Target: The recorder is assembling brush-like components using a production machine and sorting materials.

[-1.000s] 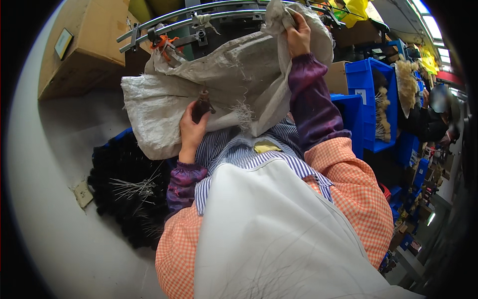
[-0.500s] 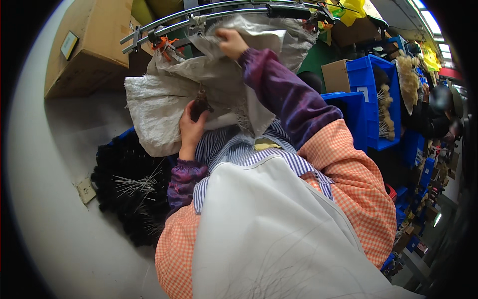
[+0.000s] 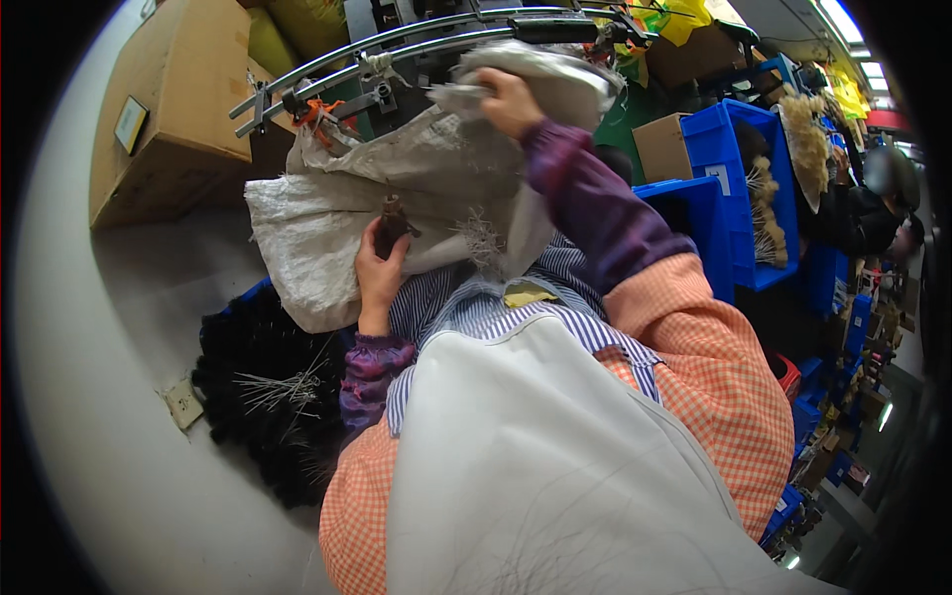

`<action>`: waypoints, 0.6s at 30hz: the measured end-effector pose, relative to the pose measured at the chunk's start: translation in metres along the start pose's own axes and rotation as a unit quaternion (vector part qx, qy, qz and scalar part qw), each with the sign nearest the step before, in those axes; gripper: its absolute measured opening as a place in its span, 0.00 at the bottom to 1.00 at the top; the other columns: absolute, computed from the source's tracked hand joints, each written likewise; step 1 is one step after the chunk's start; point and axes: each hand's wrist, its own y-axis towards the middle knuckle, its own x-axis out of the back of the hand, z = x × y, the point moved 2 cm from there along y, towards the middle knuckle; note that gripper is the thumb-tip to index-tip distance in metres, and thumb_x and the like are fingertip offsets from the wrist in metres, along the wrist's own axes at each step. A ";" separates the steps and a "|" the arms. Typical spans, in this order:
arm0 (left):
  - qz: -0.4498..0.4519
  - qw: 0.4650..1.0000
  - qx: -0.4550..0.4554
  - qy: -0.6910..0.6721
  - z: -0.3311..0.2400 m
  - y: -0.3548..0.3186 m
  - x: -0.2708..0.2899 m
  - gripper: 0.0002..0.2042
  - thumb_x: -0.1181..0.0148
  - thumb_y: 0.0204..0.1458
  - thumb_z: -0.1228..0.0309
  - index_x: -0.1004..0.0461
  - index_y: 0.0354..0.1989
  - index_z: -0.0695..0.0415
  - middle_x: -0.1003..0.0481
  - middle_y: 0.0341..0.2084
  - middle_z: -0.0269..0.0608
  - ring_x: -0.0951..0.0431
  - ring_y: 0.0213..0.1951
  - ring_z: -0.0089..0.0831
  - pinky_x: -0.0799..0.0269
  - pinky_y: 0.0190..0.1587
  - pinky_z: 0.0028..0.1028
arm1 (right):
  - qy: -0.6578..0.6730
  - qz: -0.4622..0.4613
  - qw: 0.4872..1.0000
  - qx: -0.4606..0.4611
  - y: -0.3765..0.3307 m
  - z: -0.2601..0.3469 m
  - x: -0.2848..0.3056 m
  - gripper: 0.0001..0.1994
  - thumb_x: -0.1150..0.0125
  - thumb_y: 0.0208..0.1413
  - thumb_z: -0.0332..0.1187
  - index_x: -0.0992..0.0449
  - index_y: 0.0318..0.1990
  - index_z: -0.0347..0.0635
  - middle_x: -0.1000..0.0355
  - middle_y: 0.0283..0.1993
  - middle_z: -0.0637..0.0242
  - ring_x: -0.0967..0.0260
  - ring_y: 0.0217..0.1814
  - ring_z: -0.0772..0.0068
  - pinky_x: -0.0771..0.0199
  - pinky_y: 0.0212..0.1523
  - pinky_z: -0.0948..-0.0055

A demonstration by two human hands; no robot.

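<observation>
My left hand (image 3: 378,278) is closed round a dark brown, bottle-shaped tool (image 3: 393,224) held upright, its narrow end on top. Its exact kind is not clear. A white woven plastic sack (image 3: 309,238) spreads across my lap and up to the metal rails. My right hand (image 3: 508,103) grips a folded, bunched edge of this sack at its far right, slightly blurred. Between my hands, a small cluster of thin wire pieces (image 3: 478,238) lies on the sack, close to my striped apron.
Bent metal rails (image 3: 416,45) run across the far side. A cardboard box (image 3: 174,109) stands at the far left. Black bristly brushes with wire stems (image 3: 258,397) are heaped at my left. Blue bins (image 3: 734,178) with pale tufted brushes stand at right; another person (image 3: 878,208) is beyond.
My right hand has moved right, pulling the sack's edge along with it. The wire cluster shows more fully. My left hand still holds the brown tool, now slightly lower in view.
</observation>
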 end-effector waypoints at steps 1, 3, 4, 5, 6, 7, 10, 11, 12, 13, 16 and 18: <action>0.003 0.999 0.019 -0.046 0.003 -0.004 0.003 0.20 0.41 0.44 0.76 0.36 0.47 0.64 0.27 0.36 0.40 0.28 0.38 0.24 0.33 0.41 0.22 | -0.007 0.005 1.000 -0.011 -0.018 0.016 0.032 0.18 0.53 0.33 0.23 0.29 0.39 0.35 0.29 0.36 0.51 0.32 0.42 0.57 0.34 0.43 0.68; 0.007 0.998 0.023 -0.055 -0.008 -0.001 0.003 0.20 0.41 0.44 0.76 0.36 0.47 0.64 0.28 0.36 0.40 0.28 0.38 0.24 0.32 0.41 0.22 | -0.128 -0.111 0.981 -0.093 -0.053 -0.003 0.113 0.19 0.53 0.32 0.23 0.29 0.39 0.37 0.30 0.35 0.58 0.33 0.38 0.65 0.33 0.40 0.70; 0.019 0.997 0.023 -0.067 -0.019 0.004 -0.002 0.21 0.40 0.44 0.77 0.37 0.48 0.64 0.28 0.36 0.40 0.28 0.38 0.24 0.32 0.41 0.22 | -0.060 -0.183 0.971 -0.143 -0.076 -0.058 0.165 0.18 0.52 0.35 0.22 0.29 0.40 0.37 0.30 0.37 0.61 0.33 0.37 0.70 0.32 0.39 0.74; 0.020 0.997 0.023 -0.064 -0.032 0.008 -0.002 0.21 0.40 0.44 0.77 0.37 0.48 0.64 0.28 0.36 0.40 0.28 0.38 0.24 0.32 0.41 0.22 | 0.213 -0.228 0.937 -0.155 -0.097 -0.076 0.200 0.17 0.51 0.40 0.21 0.31 0.42 0.37 0.31 0.38 0.63 0.33 0.36 0.72 0.31 0.37 0.77; 0.038 0.998 0.004 -0.059 -0.049 0.017 -0.006 0.21 0.40 0.44 0.76 0.37 0.48 0.64 0.28 0.36 0.40 0.28 0.38 0.24 0.33 0.41 0.22 | 0.279 -0.319 0.878 -0.222 -0.122 -0.089 0.241 0.17 0.50 0.43 0.22 0.32 0.44 0.37 0.31 0.39 0.64 0.32 0.35 0.74 0.30 0.35 0.78; 0.062 0.996 -0.018 -0.056 -0.065 0.026 -0.013 0.21 0.40 0.44 0.76 0.37 0.48 0.64 0.28 0.36 0.41 0.28 0.38 0.24 0.33 0.41 0.21 | 0.209 -0.329 0.858 -0.334 -0.155 -0.113 0.294 0.19 0.46 0.42 0.25 0.32 0.46 0.37 0.31 0.39 0.63 0.31 0.37 0.73 0.29 0.37 0.76; 0.066 0.992 -0.102 0.037 -0.100 0.059 -0.027 0.21 0.39 0.42 0.75 0.36 0.47 0.62 0.28 0.35 0.43 0.27 0.36 0.29 0.32 0.40 0.24 | -0.699 -0.309 0.512 -0.392 -0.209 -0.077 0.356 0.26 0.39 0.39 0.49 0.29 0.45 0.43 0.30 0.42 0.49 0.33 0.45 0.48 0.35 0.47 0.60; 0.071 0.981 -0.147 0.109 -0.113 0.069 -0.031 0.22 0.38 0.41 0.74 0.35 0.47 0.61 0.28 0.35 0.44 0.27 0.36 0.32 0.32 0.39 0.26 | -0.655 -0.413 0.573 -0.268 -0.194 -0.034 0.362 0.23 0.39 0.41 0.45 0.28 0.42 0.39 0.29 0.40 0.48 0.33 0.45 0.49 0.34 0.47 0.60; 0.061 0.969 -0.179 0.162 -0.127 0.080 -0.038 0.21 0.38 0.40 0.73 0.35 0.46 0.60 0.29 0.34 0.46 0.27 0.36 0.36 0.32 0.39 0.29 | -0.559 -0.471 0.673 -0.117 -0.178 0.002 0.366 0.20 0.41 0.46 0.41 0.30 0.42 0.35 0.29 0.40 0.50 0.30 0.41 0.53 0.31 0.43 0.64; 0.054 0.952 -0.210 0.217 -0.141 0.089 -0.046 0.21 0.38 0.39 0.72 0.34 0.45 0.59 0.29 0.34 0.47 0.27 0.37 0.40 0.32 0.39 0.31 | -0.364 -0.518 0.774 -0.037 -0.156 0.030 0.351 0.14 0.45 0.50 0.35 0.30 0.40 0.32 0.28 0.39 0.53 0.29 0.37 0.60 0.28 0.39 0.71; 0.046 0.902 -0.302 0.304 -0.165 0.119 -0.070 0.19 0.40 0.40 0.71 0.33 0.43 0.60 0.30 0.35 0.49 0.29 0.38 0.44 0.33 0.40 0.35 | -0.048 -0.316 0.947 -0.045 -0.100 0.015 0.273 0.12 0.48 0.52 0.30 0.33 0.42 0.34 0.30 0.40 0.55 0.30 0.41 0.63 0.28 0.40 0.72; 0.051 0.893 -0.296 0.334 -0.168 0.135 -0.080 0.19 0.40 0.40 0.70 0.33 0.42 0.61 0.30 0.35 0.49 0.29 0.37 0.44 0.33 0.40 0.35 | 0.359 -0.115 0.903 -0.206 -0.051 0.021 0.178 0.17 0.55 0.55 0.33 0.41 0.52 0.38 0.37 0.50 0.52 0.34 0.47 0.60 0.31 0.44 0.65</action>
